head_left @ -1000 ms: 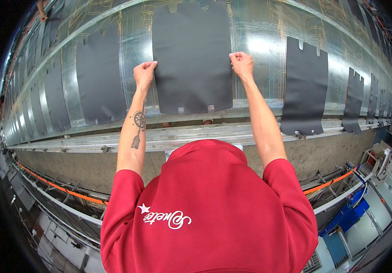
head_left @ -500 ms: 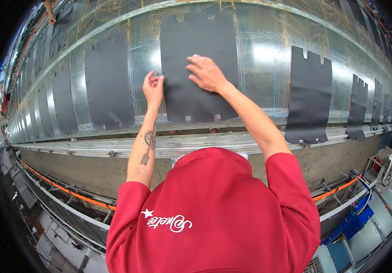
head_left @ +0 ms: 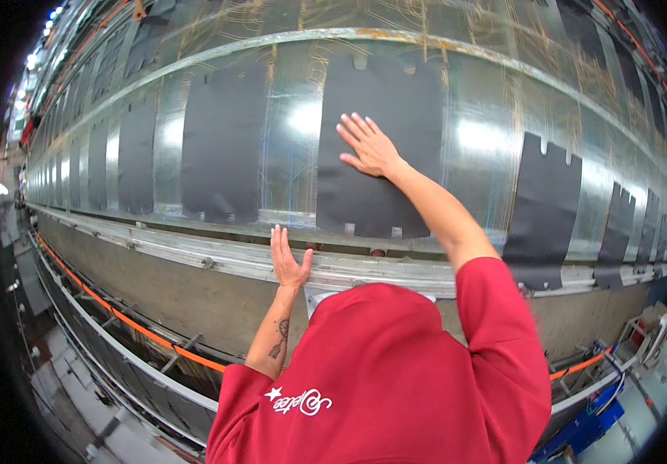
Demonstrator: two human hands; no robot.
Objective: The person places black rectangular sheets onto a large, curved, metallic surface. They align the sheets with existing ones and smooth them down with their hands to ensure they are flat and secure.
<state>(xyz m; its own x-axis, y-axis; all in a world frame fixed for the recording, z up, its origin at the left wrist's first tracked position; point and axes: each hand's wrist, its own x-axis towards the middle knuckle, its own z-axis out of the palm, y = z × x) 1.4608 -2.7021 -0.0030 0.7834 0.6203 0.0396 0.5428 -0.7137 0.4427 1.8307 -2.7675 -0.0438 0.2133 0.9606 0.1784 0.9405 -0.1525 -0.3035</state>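
A dark grey, notched flat sheet [head_left: 383,193] lies on the shiny metal table [head_left: 291,155] in front of me. On its upper part rests my right hand [head_left: 370,145], palm down with the fingers spread. My left hand [head_left: 289,259] is at the table's near edge by the metal rail [head_left: 349,261], left of the sheet's lower corner. Its fingers stretch forward, thumb apart, with nothing in them. Whether the left palm touches the rail I cannot tell.
A similar sheet [head_left: 223,147] lies to the left, with several more beyond it. On the right, another sheet [head_left: 542,209] hangs over the near edge. A raised metal strip [head_left: 333,33] crosses the table at the far side. An orange rail [head_left: 148,334] runs at the lower left.
My left hand has drawn back from the sheet's left edge to the near rail. My right hand has flattened, its fingers spread on the sheet. The view has shifted.
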